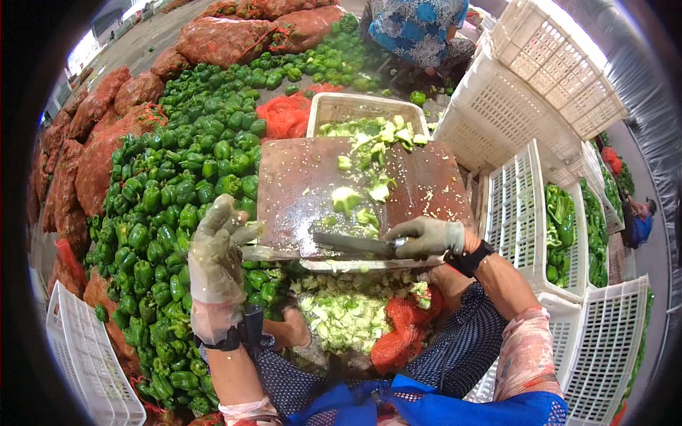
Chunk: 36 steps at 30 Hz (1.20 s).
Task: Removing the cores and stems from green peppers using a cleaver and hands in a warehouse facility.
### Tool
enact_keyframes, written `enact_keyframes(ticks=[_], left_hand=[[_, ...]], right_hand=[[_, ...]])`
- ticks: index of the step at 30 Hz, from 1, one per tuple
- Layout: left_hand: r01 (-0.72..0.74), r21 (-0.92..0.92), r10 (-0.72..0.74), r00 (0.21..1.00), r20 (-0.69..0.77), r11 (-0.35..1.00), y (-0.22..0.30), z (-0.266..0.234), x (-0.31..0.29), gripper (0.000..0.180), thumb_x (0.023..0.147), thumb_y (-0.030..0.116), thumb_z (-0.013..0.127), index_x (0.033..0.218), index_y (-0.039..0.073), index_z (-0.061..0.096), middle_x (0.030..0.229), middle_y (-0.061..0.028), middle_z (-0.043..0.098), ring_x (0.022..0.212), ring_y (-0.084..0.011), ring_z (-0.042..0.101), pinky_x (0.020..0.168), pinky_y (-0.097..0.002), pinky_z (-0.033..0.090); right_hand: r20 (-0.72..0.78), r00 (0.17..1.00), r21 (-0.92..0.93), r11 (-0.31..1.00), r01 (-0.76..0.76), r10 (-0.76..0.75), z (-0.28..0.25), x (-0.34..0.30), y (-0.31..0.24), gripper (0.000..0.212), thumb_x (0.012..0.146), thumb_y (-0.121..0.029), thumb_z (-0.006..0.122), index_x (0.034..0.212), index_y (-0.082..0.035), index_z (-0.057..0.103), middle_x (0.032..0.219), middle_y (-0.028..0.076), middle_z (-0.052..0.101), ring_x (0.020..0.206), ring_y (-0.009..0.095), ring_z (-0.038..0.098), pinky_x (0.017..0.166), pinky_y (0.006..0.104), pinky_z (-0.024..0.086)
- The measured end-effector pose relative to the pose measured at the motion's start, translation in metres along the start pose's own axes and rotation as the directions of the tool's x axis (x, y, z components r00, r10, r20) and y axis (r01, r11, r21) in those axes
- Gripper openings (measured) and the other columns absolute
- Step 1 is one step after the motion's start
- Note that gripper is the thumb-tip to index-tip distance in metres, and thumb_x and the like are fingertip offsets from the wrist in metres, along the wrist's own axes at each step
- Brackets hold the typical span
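Grey-gloved right hand [427,238] grips a knife [352,243].

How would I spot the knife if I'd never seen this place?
Find the reddish-brown board at the centre. Near its edge closest to the wearer, the gloved right hand grips the knife, which points left. Its long, dark, straight blade sets it apart from the pale green scraps beside it.

Knife [352,243] pointing left, green peppers [209,169] heaping

The dark blade is spanning the near side of the brown board [295,174]; pale-green pepper pieces [346,199] are lying scattered beyond it. Whole, glossy peppers are resting left of the board.
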<state>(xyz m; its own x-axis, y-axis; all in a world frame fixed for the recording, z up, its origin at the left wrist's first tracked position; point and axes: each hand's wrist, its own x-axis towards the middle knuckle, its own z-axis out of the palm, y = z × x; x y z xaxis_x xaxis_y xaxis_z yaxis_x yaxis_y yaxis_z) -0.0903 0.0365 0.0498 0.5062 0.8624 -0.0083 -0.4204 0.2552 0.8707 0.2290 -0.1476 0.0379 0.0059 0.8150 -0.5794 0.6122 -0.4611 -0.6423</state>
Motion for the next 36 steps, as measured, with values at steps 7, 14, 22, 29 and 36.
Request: enact_keyframes(ticks=[7,14,22,29,36], left_hand=[[0.02,0.039,-0.022,0.998,0.053,0.999,-0.012,0.011,0.005,0.064,0.086,0.028,0.064,0.135,-0.004,0.04,0.111,-0.0144,0.059,0.095,-0.0279,0.066,0.063,-0.0366,0.062],[0.011,0.076,-0.013,1.0,0.022,0.997,-0.019,0.006,0.009,0.063,0.086,0.028,0.063,0.135,-0.004,0.04,0.109,-0.0138,0.059,0.094,-0.0279,0.066,0.064,-0.0354,0.061],[0.136,0.452,-0.072,0.985,-0.157,0.882,-0.067,-0.055,0.053,0.051,0.084,0.004,0.06,0.133,-0.002,0.047,0.128,-0.013,0.053,0.107,-0.0225,0.055,0.097,-0.0311,0.043],[0.386,0.393,-0.286,0.914,-0.289,0.835,-0.1,-0.033,0.077,0.061,0.086,0.007,0.061,0.142,0.006,0.036,0.077,-0.0005,0.057,0.064,-0.0125,0.053,0.053,-0.0285,0.043],[0.248,0.303,-0.251,0.968,-0.03,0.92,-0.156,-0.078,0.116,0.047,0.081,0.0,0.057,0.125,0.01,0.044,0.1,-0.0075,0.06,0.081,-0.0191,0.056,0.07,-0.0336,0.049]], right_hand=[[-0.291,0.957,0.04,0.999,-0.003,0.014,-0.079,0.056,0.061,0.052,0.085,-0.036,0.068,0.129,-0.01,0.058,0.11,0.012,0.067,0.095,0.019,0.063,0.087,0.0317,0.049],[-0.692,0.712,-0.305,0.942,-0.141,-0.117,-0.107,0.087,0.043,0.046,0.091,-0.037,0.055,0.132,-0.015,0.053,0.108,0.019,0.065,0.096,0.031,0.064,0.089,0.0413,0.05],[-0.544,0.838,-0.418,0.876,-0.24,-0.03,-0.022,0.031,0.048,0.052,0.091,-0.035,0.058,0.137,-0.016,0.044,0.108,0.02,0.063,0.089,0.031,0.065,0.077,0.0423,0.054],[-0.843,0.514,-0.188,0.807,-0.56,0.16,-0.08,0.016,0.153,0.059,0.089,-0.046,0.056,0.133,-0.008,0.048,0.129,0.023,0.053,0.116,0.038,0.053,0.099,0.0417,0.043],[-0.745,0.549,0.104,0.88,-0.464,0.378,-0.077,0.028,0.231,0.071,0.087,-0.055,0.052,0.124,0.005,0.052,0.121,0.031,0.056,0.112,0.043,0.055,0.094,0.044,0.045]])
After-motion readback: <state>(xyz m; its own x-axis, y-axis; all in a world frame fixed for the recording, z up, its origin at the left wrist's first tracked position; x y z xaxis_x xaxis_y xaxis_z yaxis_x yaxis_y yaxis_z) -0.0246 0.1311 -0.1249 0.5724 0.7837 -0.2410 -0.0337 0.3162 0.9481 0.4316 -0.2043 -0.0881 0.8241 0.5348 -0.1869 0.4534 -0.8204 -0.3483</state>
